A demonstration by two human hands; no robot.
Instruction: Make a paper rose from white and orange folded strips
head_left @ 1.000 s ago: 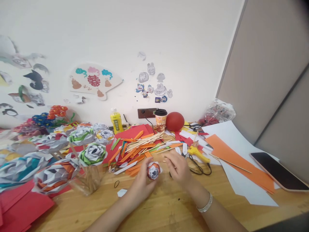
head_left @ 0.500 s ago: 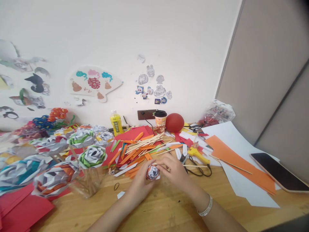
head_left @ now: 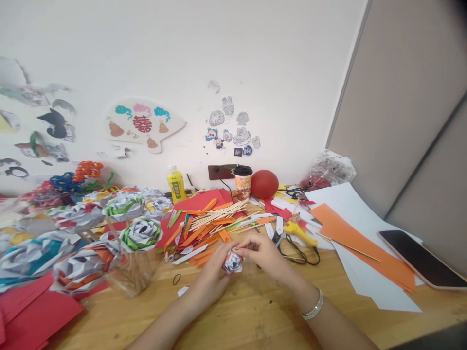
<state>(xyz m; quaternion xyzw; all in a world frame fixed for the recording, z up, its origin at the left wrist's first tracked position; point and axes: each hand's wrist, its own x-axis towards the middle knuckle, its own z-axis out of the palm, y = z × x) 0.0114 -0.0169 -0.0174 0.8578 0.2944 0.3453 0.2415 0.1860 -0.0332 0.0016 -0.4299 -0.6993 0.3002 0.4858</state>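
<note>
Holding paper rose (head_left: 232, 262) low over desk (head_left: 255, 316), centre front, head view. Left hand (head_left: 213, 277) wrapped round rose from left and below. Right hand (head_left: 265, 253) pinching rose top, fingertips closed on paper. Sticks (head_left: 215, 215), orange strips (head_left: 199, 236) just behind. Glue gun (head_left: 299, 234) near right hand. Phone (head_left: 419, 257) far right.

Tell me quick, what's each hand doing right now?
Left hand: closed, holding the paper flower.
Right hand: closed, pinching the top of the same paper flower.
</note>
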